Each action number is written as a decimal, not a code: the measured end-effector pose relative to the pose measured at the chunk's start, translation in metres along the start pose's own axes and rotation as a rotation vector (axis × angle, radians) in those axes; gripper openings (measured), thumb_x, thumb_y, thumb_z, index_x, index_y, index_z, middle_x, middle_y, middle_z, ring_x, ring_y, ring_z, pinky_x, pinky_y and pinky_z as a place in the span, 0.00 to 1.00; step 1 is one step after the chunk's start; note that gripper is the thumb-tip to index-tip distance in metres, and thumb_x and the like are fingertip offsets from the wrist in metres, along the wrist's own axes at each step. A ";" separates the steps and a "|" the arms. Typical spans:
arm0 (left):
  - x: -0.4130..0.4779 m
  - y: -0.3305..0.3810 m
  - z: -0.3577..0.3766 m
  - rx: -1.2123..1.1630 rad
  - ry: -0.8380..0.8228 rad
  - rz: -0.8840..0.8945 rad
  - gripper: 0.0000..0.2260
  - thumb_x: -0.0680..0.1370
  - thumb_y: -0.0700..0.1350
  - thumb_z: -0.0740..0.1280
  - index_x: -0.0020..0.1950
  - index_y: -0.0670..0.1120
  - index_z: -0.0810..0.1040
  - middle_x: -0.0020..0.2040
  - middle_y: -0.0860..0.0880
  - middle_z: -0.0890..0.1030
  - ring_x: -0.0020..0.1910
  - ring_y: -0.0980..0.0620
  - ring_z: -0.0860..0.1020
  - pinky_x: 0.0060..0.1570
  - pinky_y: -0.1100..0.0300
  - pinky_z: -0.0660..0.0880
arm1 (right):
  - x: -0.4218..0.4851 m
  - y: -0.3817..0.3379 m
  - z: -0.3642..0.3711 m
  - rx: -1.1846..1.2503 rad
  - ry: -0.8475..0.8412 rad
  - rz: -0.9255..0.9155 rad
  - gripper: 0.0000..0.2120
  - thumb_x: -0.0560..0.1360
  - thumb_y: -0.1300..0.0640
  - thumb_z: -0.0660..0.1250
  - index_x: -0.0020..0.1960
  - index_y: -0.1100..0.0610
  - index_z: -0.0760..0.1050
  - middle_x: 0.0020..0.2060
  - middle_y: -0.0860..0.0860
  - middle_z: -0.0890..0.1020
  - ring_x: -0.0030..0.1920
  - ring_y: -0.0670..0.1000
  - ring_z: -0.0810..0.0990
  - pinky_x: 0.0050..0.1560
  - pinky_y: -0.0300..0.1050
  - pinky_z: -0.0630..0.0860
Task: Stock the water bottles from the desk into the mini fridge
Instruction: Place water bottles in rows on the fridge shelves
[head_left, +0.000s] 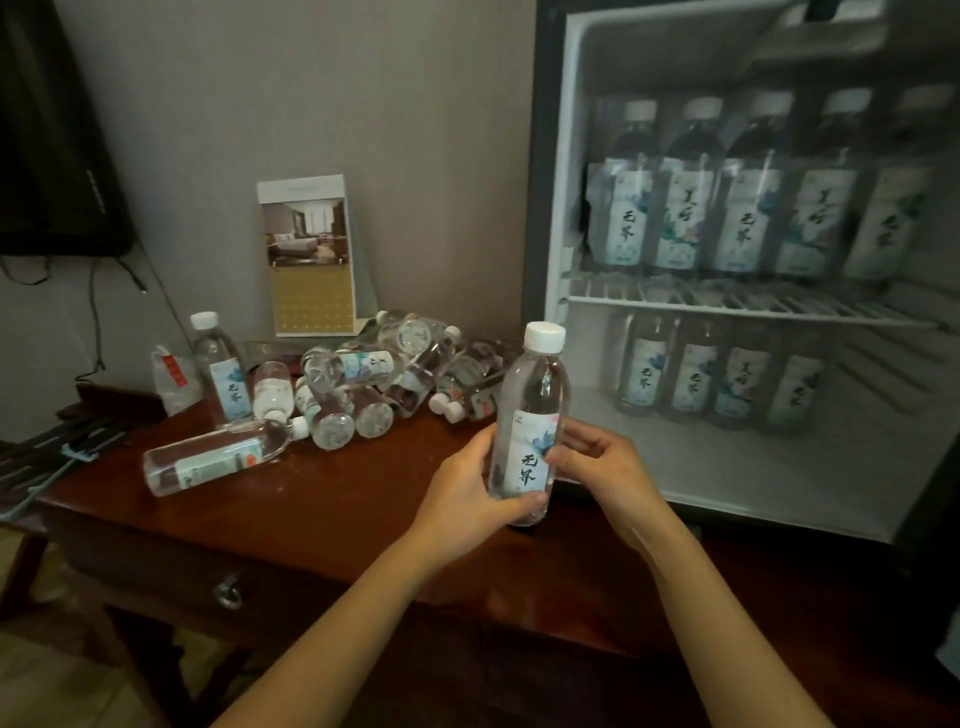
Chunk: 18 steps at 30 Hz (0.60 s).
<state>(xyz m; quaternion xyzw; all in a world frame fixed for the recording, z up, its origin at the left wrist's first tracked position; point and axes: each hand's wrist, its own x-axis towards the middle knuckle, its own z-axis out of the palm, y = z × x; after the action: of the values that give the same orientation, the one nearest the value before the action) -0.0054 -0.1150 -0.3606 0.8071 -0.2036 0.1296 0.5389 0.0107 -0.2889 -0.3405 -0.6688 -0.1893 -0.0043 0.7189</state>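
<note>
Left grip (470, 491) and right grip (597, 462) curl round one upright water bottle (530, 410) before the open mini fridge (727, 467).

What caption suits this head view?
Upright water bottle held by left hand and right hand before the open mini fridge; more bottles lie on the desk.

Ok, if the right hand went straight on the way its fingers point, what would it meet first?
The held bottle: the right hand points left and its fingers pinch it at the label. Past it, probably the left hand, which grips the other side.
</note>
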 end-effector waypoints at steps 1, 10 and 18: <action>0.004 0.000 0.010 -0.012 -0.006 0.004 0.29 0.63 0.56 0.76 0.61 0.67 0.69 0.56 0.62 0.80 0.55 0.62 0.78 0.54 0.55 0.78 | -0.003 -0.001 -0.009 -0.017 0.008 -0.001 0.16 0.70 0.66 0.69 0.51 0.47 0.81 0.50 0.49 0.84 0.51 0.48 0.83 0.46 0.38 0.79; 0.067 0.000 0.103 -0.102 -0.071 -0.012 0.26 0.68 0.47 0.75 0.59 0.64 0.67 0.54 0.62 0.78 0.54 0.64 0.77 0.52 0.66 0.75 | -0.005 -0.007 -0.082 -0.086 0.314 0.011 0.19 0.71 0.65 0.69 0.60 0.53 0.77 0.48 0.47 0.84 0.49 0.46 0.83 0.48 0.39 0.80; 0.119 -0.017 0.130 -0.102 -0.002 -0.011 0.25 0.71 0.41 0.73 0.62 0.57 0.66 0.54 0.62 0.76 0.55 0.64 0.76 0.52 0.68 0.73 | 0.042 0.011 -0.097 -0.064 0.474 0.059 0.22 0.73 0.61 0.69 0.66 0.58 0.73 0.52 0.56 0.82 0.53 0.51 0.81 0.56 0.54 0.78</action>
<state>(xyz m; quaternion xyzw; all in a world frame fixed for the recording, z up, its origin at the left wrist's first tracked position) 0.1060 -0.2515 -0.3737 0.7798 -0.2062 0.1155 0.5797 0.0786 -0.3710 -0.3429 -0.6769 0.0046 -0.1464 0.7214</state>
